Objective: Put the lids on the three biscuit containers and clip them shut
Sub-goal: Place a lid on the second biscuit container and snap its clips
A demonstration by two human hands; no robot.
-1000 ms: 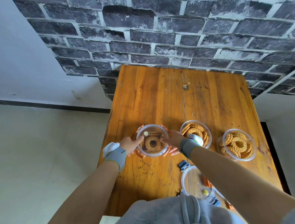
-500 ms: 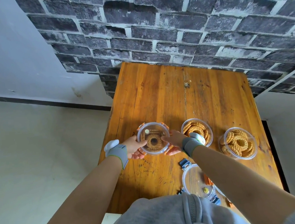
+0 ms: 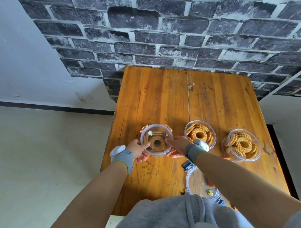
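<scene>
Three round clear containers of ring biscuits stand in a row on the wooden table [image 3: 162,94]. The left container [image 3: 155,131] wears a clear lid with orange clips. My left hand [image 3: 138,151] grips its near left side, fingers under an orange clip. My right hand [image 3: 177,145] grips its near right side the same way. The middle container [image 3: 200,133] and the right container [image 3: 242,146] have no lids on them. A clear lid with blue clips [image 3: 195,180] lies near the front edge, partly hidden by my right forearm.
A dark brick wall rises behind the table's far edge. The floor drops away left of the table. A grey garment covers the table's near edge. An orange piece shows beside the loose lid, under my right arm.
Both hands slid from the lid's top down to the near sides of the left container, fingers curling under the front clips. The view tilted slightly.
</scene>
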